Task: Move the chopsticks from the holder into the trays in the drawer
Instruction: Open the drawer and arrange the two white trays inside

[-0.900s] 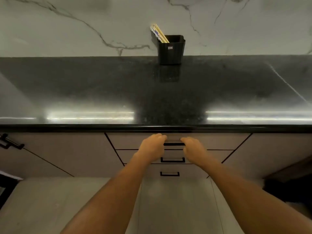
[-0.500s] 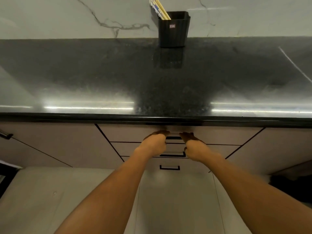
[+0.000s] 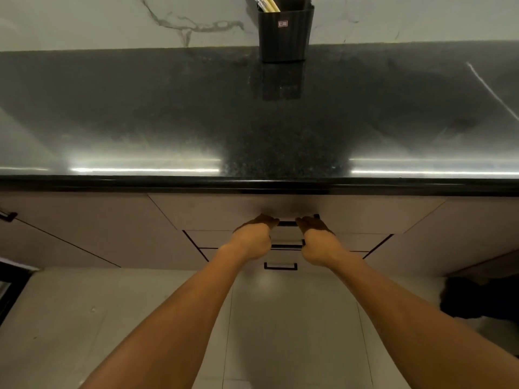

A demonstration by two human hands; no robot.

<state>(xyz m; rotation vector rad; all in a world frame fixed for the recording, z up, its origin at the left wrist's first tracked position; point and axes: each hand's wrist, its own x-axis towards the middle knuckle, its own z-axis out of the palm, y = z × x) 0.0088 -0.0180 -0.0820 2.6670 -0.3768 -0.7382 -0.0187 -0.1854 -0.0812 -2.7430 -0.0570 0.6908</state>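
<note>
A black ribbed holder [image 3: 284, 32] stands at the back of the dark counter against the marble wall. Chopsticks [image 3: 266, 2] stick out of its left side, their tops cut off by the frame edge. Below the counter lip, the top drawer [image 3: 213, 210] has its front pulled slightly outward. My left hand [image 3: 254, 237] and my right hand [image 3: 320, 238] both curl over the drawer's black handle [image 3: 287, 223], side by side. The drawer's inside and any trays are hidden.
The black granite counter [image 3: 168, 122] spans the view, with its rounded front edge [image 3: 140, 182] above the drawers. Two lower drawers with black handles [image 3: 280, 266] sit beneath. A cabinet handle [image 3: 7, 216] shows at far left, a dark object [image 3: 471, 299] on the floor at right.
Both hands have closed on the top drawer's handle and the drawer front has come slightly forward. My head has tilted down, so the holder sits higher in view.
</note>
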